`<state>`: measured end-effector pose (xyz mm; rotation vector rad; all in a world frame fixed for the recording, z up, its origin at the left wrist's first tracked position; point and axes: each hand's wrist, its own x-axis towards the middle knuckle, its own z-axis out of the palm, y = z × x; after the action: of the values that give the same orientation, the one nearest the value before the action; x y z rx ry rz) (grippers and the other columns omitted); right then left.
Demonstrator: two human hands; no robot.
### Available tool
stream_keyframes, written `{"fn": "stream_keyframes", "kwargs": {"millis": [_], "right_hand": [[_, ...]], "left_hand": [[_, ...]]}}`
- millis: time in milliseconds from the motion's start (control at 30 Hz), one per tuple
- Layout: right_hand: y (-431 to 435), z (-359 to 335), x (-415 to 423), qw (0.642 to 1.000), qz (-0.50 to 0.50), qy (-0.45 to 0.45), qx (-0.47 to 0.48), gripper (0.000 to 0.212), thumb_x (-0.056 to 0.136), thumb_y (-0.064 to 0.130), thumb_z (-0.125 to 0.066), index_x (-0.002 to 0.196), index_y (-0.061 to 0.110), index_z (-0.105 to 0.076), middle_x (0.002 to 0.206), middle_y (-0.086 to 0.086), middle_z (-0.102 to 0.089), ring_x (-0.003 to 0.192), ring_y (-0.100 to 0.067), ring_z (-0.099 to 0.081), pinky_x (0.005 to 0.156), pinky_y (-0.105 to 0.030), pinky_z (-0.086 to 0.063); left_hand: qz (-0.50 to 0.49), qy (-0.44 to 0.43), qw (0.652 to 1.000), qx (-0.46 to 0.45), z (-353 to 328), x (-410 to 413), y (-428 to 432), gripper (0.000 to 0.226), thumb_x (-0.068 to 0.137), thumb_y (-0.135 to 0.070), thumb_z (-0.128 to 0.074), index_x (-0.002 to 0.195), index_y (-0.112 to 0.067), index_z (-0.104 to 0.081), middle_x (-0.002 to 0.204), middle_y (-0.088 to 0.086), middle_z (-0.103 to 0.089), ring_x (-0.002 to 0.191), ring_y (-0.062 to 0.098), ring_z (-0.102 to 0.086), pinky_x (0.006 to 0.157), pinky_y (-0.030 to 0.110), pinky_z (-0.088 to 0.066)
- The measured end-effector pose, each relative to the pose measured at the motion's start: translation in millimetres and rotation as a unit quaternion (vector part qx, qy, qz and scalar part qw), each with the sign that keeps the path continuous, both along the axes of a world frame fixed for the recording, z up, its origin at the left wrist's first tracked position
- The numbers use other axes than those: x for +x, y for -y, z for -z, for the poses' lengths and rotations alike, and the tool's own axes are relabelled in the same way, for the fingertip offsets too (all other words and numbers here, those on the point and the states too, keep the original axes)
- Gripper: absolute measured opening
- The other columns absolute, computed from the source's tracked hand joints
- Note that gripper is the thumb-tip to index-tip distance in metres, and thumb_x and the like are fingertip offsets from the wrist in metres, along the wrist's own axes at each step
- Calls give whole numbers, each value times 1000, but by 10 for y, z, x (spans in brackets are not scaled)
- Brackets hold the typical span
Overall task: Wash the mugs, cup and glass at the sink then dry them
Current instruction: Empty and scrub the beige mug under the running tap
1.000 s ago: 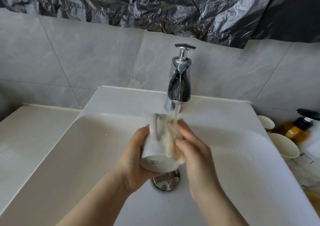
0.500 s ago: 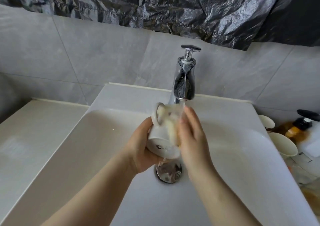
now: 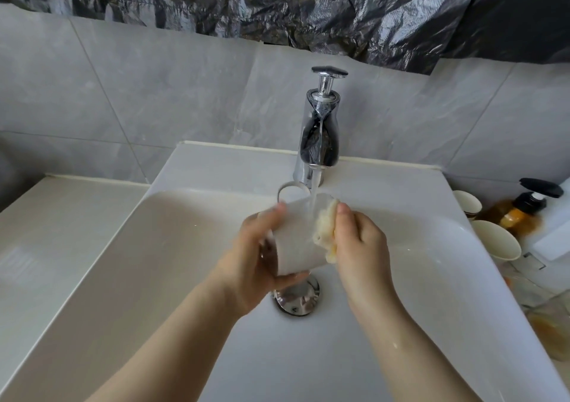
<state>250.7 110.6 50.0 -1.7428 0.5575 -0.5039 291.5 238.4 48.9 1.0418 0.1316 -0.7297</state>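
Head view: left hand (image 3: 246,266) grips mug (image 3: 296,244), now turned handle-away; right hand (image 3: 361,247) pinches sponge (image 3: 324,232) against it.

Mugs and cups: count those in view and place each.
3. White mug in the left hand under the tap; far cream cup and near cream cup right of the sink. Others may be hidden.

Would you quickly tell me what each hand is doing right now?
Left hand: grips the white mug.
Right hand: holds the yellow sponge against it.
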Motion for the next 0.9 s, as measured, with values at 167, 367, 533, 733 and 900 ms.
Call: {"fn": "stream_keyframes", "kwargs": {"millis": [167, 367, 533, 733, 900], "right_hand": [[27, -121, -24, 999, 9, 8, 48, 35, 97, 40, -39, 68, 23, -43, 58, 10, -48, 56, -11, -47, 49, -24, -35], [237, -108, 33, 979, 0, -24, 201, 43, 91, 61, -37, 82, 22, -51, 93, -3, -63, 84, -19, -60, 73, -33, -46], [214, -71, -36, 945, -245, -42, 211, 41, 78, 20, -73, 116, 17, -57, 91, -2, -66, 67, -10, -58, 49, -26, -39], [291, -164, -123, 913, -394, -40, 97, 39, 80, 13, -69, 114, 30, -59, 108, 8, -70, 94, 1, -65, 74, -13, -49], [366, -174, -154, 897, -436, -70, 41, 46, 67, 12, -70, 107, 33, -63, 111, 13, -70, 106, -4, -63, 90, -20, -50]], "left_hand": [[15, -2, 999, 52, -21, -4, -31, 58, 55, -33, -76, 109, -17, -62, 89, 12, -63, 69, 28, -64, 48, 31, -50], [52, -9, 998, 18, -45, 121, -170, 42, 60, -41, -62, 97, -23, -63, 73, 9, -63, 66, 33, -62, 42, 27, -50], [29, 0, 999, 35, -33, 176, -213, 41, 57, -42, -63, 94, -23, -63, 72, 8, -62, 68, 31, -60, 41, 27, -49], [39, -13, 998, 41, -11, 191, -241, 40, 59, -45, -61, 92, -24, -64, 68, 5, -61, 57, 22, -60, 43, 25, -48], [48, -22, 998, 43, -9, 188, -243, 40, 60, -47, -61, 91, -23, -63, 67, 5, -59, 56, 21, -58, 43, 24, -47]]}}
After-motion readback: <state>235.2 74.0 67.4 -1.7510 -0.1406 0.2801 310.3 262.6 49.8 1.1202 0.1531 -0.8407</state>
